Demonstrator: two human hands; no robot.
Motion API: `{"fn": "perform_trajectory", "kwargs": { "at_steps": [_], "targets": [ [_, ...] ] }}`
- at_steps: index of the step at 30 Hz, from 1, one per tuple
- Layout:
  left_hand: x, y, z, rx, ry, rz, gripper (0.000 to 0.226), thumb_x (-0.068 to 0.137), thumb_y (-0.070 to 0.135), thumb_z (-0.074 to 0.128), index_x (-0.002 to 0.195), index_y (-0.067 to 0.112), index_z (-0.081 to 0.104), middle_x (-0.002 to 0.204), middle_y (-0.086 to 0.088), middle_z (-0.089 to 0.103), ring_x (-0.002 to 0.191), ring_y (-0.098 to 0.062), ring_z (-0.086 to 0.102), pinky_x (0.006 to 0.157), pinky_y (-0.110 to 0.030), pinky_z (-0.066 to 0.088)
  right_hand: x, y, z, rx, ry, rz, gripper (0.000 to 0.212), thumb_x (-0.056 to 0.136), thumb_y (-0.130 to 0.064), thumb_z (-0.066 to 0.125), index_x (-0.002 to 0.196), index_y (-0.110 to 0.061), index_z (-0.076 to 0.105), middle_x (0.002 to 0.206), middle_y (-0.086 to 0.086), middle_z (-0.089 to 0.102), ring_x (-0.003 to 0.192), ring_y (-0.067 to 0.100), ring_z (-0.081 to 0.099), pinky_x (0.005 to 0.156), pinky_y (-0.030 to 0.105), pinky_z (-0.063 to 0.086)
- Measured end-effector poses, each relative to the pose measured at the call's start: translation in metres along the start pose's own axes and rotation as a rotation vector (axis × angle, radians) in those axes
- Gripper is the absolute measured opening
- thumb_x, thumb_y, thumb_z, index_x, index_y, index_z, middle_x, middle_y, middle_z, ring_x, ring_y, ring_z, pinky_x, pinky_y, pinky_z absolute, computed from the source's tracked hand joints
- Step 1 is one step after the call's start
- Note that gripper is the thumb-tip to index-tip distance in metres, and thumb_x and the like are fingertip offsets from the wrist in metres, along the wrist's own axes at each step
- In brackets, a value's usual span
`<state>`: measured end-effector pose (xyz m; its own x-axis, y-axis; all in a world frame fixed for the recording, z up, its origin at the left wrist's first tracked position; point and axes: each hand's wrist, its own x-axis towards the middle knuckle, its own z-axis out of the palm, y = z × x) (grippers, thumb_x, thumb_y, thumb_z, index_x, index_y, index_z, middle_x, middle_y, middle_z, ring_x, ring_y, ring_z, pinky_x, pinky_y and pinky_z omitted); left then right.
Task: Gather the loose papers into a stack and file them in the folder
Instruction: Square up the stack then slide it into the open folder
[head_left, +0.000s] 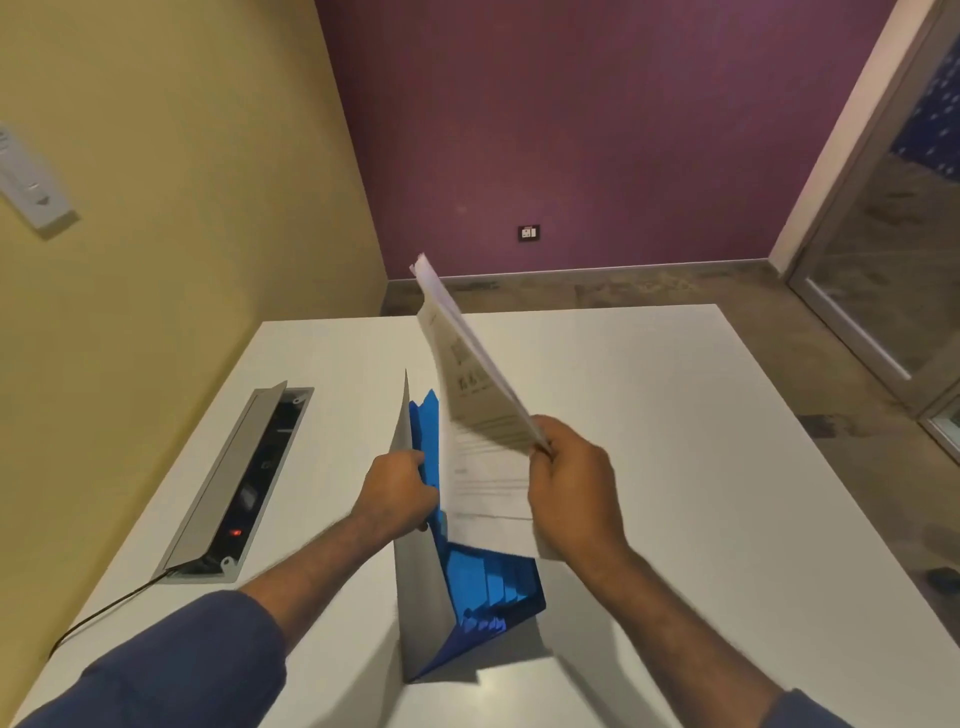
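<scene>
A blue folder (488, 582) with stepped inner dividers lies open on the white table (649, 415), its grey front cover raised upright. My left hand (400, 491) grips that cover and the blue dividers near their upper edge, holding the folder open. My right hand (571, 488) holds a stack of printed papers (467, 395) by its right edge. The stack is tilted on edge above the folder, with its lower part reaching down into the opening between cover and back. The papers look blurred.
A recessed power and cable box (244, 483) with its metal lid raised sits in the table at the left, a black cable (104, 613) running from it toward the front edge. A yellow wall stands close on the left. Floor lies beyond the far and right edges.
</scene>
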<state>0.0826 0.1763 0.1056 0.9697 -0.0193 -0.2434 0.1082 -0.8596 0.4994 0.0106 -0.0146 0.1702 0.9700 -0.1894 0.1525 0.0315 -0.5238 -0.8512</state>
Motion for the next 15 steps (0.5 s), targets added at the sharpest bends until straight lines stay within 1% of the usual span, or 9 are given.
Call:
{"fn": "perform_trajectory", "kwargs": {
  "at_steps": [2, 3, 4, 5, 6, 8, 10, 13, 15],
  "targets": [
    [-0.003, 0.001, -0.002, -0.015, 0.019, -0.01, 0.023, 0.078, 0.003, 0.06, 0.09, 0.021, 0.052, 0.076, -0.002, 0.068, 0.044, -0.013, 0.067, 0.043, -0.016, 0.052, -0.008, 0.0, 0.006, -0.054, -0.041, 0.026, 0.032, 0.09, -0.005, 0.042, 0.099, -0.023, 0.067, 0.082, -0.006, 0.07, 0.072, 0.012, 0.064, 0.057, 0.024, 0.051],
    [-0.004, 0.0, -0.002, -0.018, 0.034, -0.02, 0.025, 0.078, 0.002, 0.06, 0.097, 0.018, 0.058, 0.079, -0.006, 0.072, 0.047, -0.014, 0.068, 0.047, -0.02, 0.055, -0.011, 0.0, 0.009, -0.072, -0.066, 0.041, 0.031, 0.09, -0.005, 0.042, 0.099, -0.022, 0.067, 0.083, -0.004, 0.07, 0.073, 0.015, 0.063, 0.056, 0.023, 0.049],
    [-0.005, 0.001, -0.003, -0.023, 0.053, -0.027, 0.029, 0.078, 0.002, 0.06, 0.106, 0.011, 0.064, 0.087, -0.01, 0.074, 0.051, -0.016, 0.07, 0.053, -0.024, 0.058, -0.013, 0.0, 0.011, -0.091, -0.093, 0.055, 0.03, 0.09, -0.006, 0.043, 0.102, -0.02, 0.067, 0.087, -0.002, 0.071, 0.075, 0.016, 0.062, 0.054, 0.018, 0.045],
    [-0.006, 0.0, -0.002, -0.027, 0.065, -0.028, 0.034, 0.079, 0.002, 0.061, 0.113, 0.004, 0.064, 0.096, -0.012, 0.074, 0.054, -0.019, 0.07, 0.057, -0.029, 0.061, -0.015, 0.001, 0.014, -0.111, -0.126, 0.072, 0.029, 0.091, -0.007, 0.045, 0.106, -0.019, 0.067, 0.093, 0.0, 0.071, 0.077, 0.016, 0.061, 0.054, 0.012, 0.039],
    [-0.008, 0.001, -0.002, -0.039, 0.072, -0.024, 0.037, 0.081, 0.003, 0.063, 0.117, 0.003, 0.064, 0.102, -0.012, 0.073, 0.057, -0.02, 0.071, 0.058, -0.032, 0.062, -0.016, 0.002, 0.016, -0.133, -0.162, 0.088, 0.027, 0.093, -0.01, 0.047, 0.111, -0.018, 0.066, 0.099, 0.001, 0.071, 0.079, 0.014, 0.059, 0.053, 0.008, 0.035],
    [-0.011, 0.0, -0.001, -0.091, 0.076, -0.007, 0.034, 0.086, 0.008, 0.066, 0.12, 0.008, 0.063, 0.109, -0.008, 0.072, 0.058, -0.017, 0.069, 0.051, -0.025, 0.059, -0.018, 0.001, 0.02, -0.173, -0.226, 0.116, 0.025, 0.095, -0.017, 0.052, 0.117, -0.016, 0.063, 0.108, 0.002, 0.07, 0.082, 0.013, 0.058, 0.053, 0.006, 0.034],
    [-0.014, 0.0, 0.001, -0.132, 0.077, 0.004, 0.035, 0.088, 0.012, 0.068, 0.122, 0.012, 0.061, 0.114, -0.006, 0.072, 0.057, -0.012, 0.066, 0.044, -0.015, 0.053, -0.018, -0.001, 0.023, -0.195, -0.258, 0.134, 0.028, 0.096, -0.021, 0.053, 0.122, -0.017, 0.06, 0.115, 0.002, 0.068, 0.09, 0.015, 0.062, 0.059, 0.008, 0.041],
    [-0.019, 0.0, 0.005, -0.168, 0.086, 0.014, 0.05, 0.089, 0.014, 0.067, 0.137, 0.012, 0.054, 0.121, -0.008, 0.07, 0.056, -0.012, 0.064, 0.041, -0.011, 0.049, -0.017, -0.006, 0.028, -0.232, -0.295, 0.149, 0.033, 0.095, -0.021, 0.055, 0.127, -0.017, 0.055, 0.121, 0.004, 0.064, 0.095, 0.016, 0.062, 0.064, 0.013, 0.047],
    [-0.024, 0.002, 0.007, -0.184, 0.084, 0.019, 0.053, 0.09, 0.016, 0.068, 0.14, 0.013, 0.051, 0.122, -0.008, 0.069, 0.059, -0.015, 0.064, 0.041, -0.009, 0.048, -0.015, -0.008, 0.035, -0.272, -0.313, 0.18, 0.035, 0.094, -0.021, 0.058, 0.129, -0.017, 0.052, 0.122, 0.004, 0.063, 0.097, 0.016, 0.062, 0.075, 0.02, 0.054]
  ]
}}
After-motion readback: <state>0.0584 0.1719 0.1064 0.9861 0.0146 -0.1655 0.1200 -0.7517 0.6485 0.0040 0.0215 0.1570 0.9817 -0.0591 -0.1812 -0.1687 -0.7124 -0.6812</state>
